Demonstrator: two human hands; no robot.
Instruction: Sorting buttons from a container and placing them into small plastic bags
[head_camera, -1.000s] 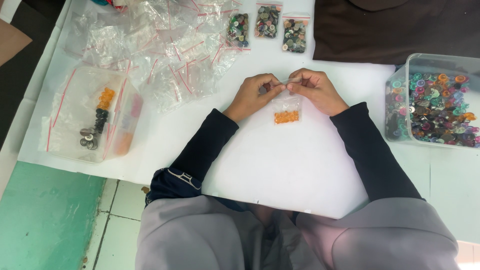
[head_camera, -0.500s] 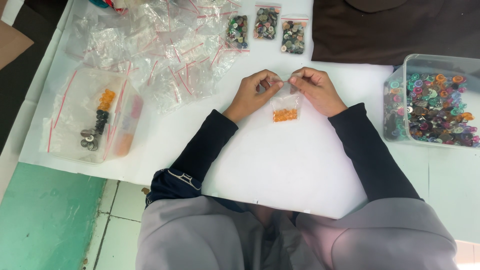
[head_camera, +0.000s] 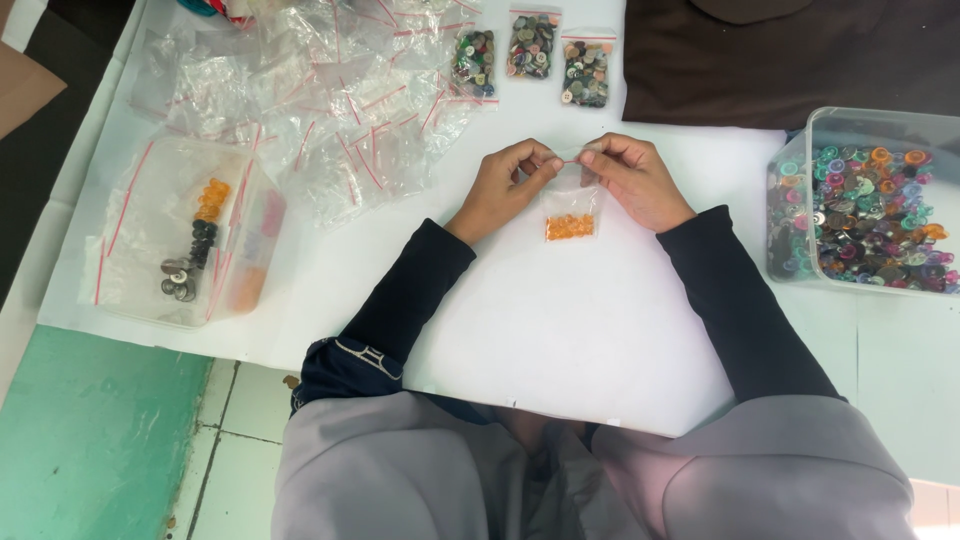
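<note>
Sealing small zip bag (head_camera: 572, 205) of orange buttons (head_camera: 570, 227).
L hand (head_camera: 507, 185) & R hand (head_camera: 630, 178) fingertips pinching the top strip; I'm pressing evenly along the seal, w/ bag upright.

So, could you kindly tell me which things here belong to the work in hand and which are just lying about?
In hand:
left hand
right hand
small bag of orange buttons

Lying about:
pile of empty bags
three filled bags
tub of mixed buttons
bagged tub
dark cloth
</note>
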